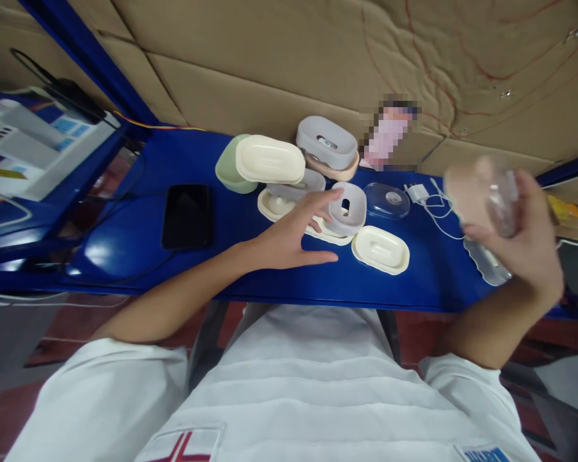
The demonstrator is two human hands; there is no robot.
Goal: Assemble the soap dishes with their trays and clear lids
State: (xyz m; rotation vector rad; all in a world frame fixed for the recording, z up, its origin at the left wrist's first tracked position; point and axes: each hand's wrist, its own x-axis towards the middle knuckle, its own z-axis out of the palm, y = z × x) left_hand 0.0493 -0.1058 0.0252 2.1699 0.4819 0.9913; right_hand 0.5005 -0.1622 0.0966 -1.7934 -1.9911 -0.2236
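Observation:
My left hand (289, 234) is spread over the middle of the table, thumb stretched out, holding nothing that I can see. Its index fingertip is at the edge of a pale grey oval cover with a slot (356, 218); whether they touch I cannot tell. Raised at the right, my right hand (534, 244) grips a peach plastic container (469, 196) with a clear part (503, 202) at its side, both blurred by motion. A cream oval tray (381, 249) lies right of the grey cover. Behind that cover rests a clear lid (388, 201).
Cream (270, 159), green (231, 168) and grey (325, 138) containers are stacked toward the back. A black phone-like slab (187, 216) lies left on the blue table (270, 279). A white charger with cable (417, 192) and a clear tray (489, 263) are at right.

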